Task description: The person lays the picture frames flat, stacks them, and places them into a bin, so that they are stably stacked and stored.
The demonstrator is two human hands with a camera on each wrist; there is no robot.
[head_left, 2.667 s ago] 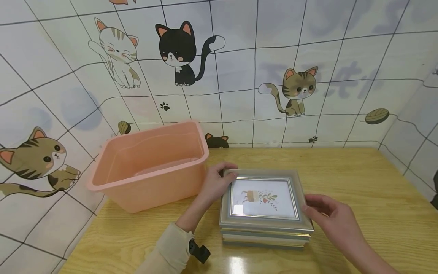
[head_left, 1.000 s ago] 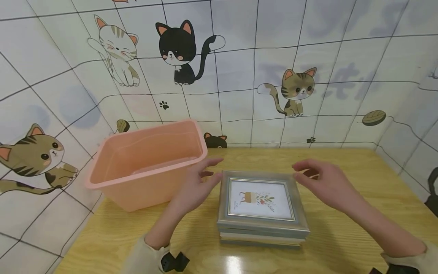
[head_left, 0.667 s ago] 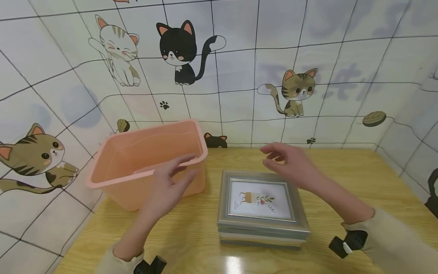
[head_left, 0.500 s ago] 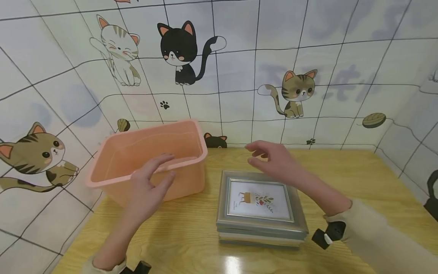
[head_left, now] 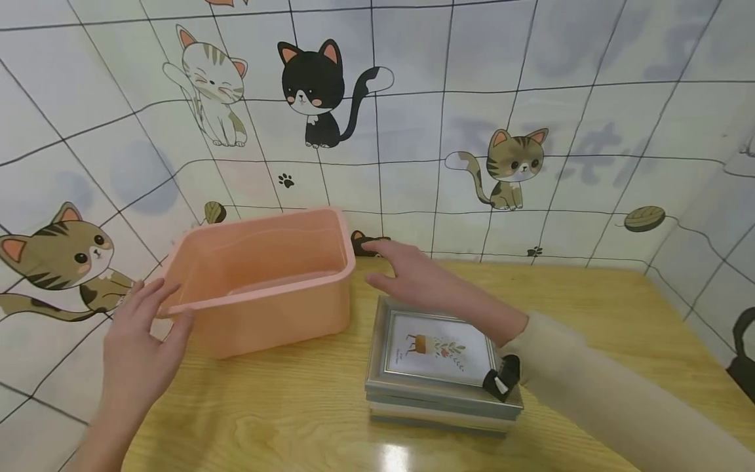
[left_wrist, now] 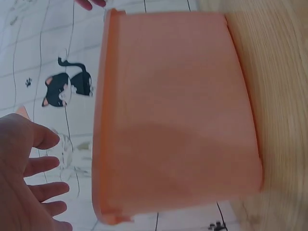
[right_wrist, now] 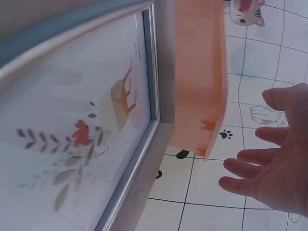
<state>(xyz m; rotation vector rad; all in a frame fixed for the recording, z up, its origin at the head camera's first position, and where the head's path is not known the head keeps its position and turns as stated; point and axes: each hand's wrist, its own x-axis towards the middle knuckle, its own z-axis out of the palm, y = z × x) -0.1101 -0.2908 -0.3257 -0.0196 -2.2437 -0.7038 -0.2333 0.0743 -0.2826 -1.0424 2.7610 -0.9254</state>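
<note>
A pink plastic tub (head_left: 271, 321) stands on the table's left side. At its near left corner is my left hand (head_left: 141, 347), fingers spread and nothing in them. The left wrist view shows that hand (left_wrist: 24, 173) apart from the rim, beyond the tub's outer wall (left_wrist: 173, 110). My right hand (head_left: 413, 275) is in the air just off the tub's right end, thumb and fingers parted and holding nothing. Beneath the right forearm lies a stack of silver picture frames (head_left: 442, 413). The top one, with a plant drawing (right_wrist: 77, 134), fills much of the right wrist view.
The wooden table (head_left: 265, 406) meets a wall (head_left: 407, 131) covered in cartoon cats and grid lines. A dark object (head_left: 743, 354) shows at the right edge. Small black wrist devices (head_left: 504, 377) are worn at the cuffs.
Both hands have let go of the frame stack. My left hand has moved left to the tub's near left corner; my right has crossed left over the stack towards the tub's right end.
</note>
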